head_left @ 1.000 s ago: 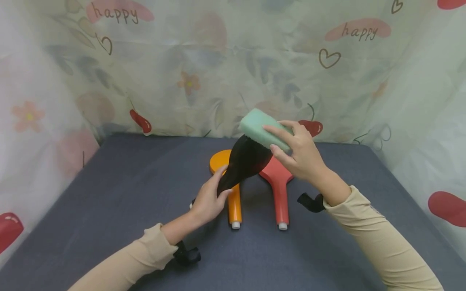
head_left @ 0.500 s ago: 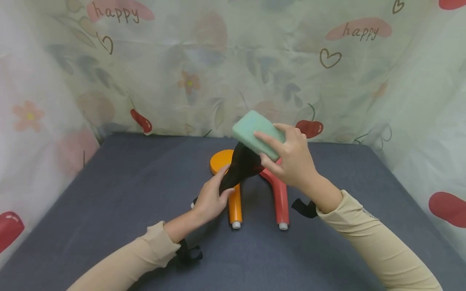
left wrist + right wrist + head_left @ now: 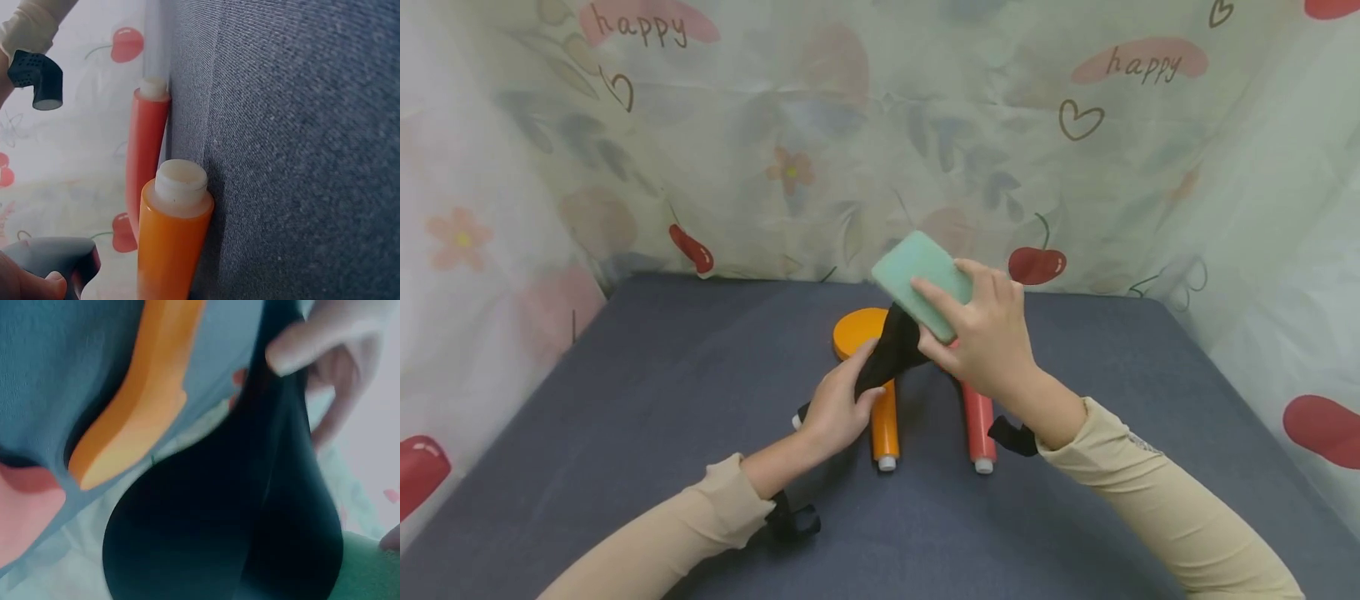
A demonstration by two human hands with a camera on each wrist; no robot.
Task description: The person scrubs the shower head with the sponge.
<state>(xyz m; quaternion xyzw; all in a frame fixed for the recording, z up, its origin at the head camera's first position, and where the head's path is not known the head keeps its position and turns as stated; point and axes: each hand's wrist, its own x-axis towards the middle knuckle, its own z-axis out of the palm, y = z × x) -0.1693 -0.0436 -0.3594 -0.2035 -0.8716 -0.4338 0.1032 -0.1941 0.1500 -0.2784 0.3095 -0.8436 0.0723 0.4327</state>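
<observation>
My left hand [image 3: 838, 408] grips the handle of a black shower head [image 3: 891, 354], which tilts up and to the right above the table. A light green sponge [image 3: 913, 271] is held in my right hand [image 3: 988, 325], thumb on the near side and fingers over the top. The sponge overlaps the far end of the black head and hides part of it. In the right wrist view the broad, smooth black head [image 3: 187, 531] fills the middle, with the sponge [image 3: 369, 572] at its lower right edge. The left thumb [image 3: 290, 353] lies along the black neck.
Behind the hands, an orange shower head [image 3: 885, 433] and a red one [image 3: 979, 425] lie on the dark grey table [image 3: 662, 400], white handle ends toward me. Patterned cloth [image 3: 737, 125] hangs at the back and sides. Black wrist-worn pieces [image 3: 793, 521] stick out below the sleeves.
The right hand and sponge have moved left and slightly down across the black head, covering more of it, and the sponge has turned its broad face up. The left hand has barely moved.
</observation>
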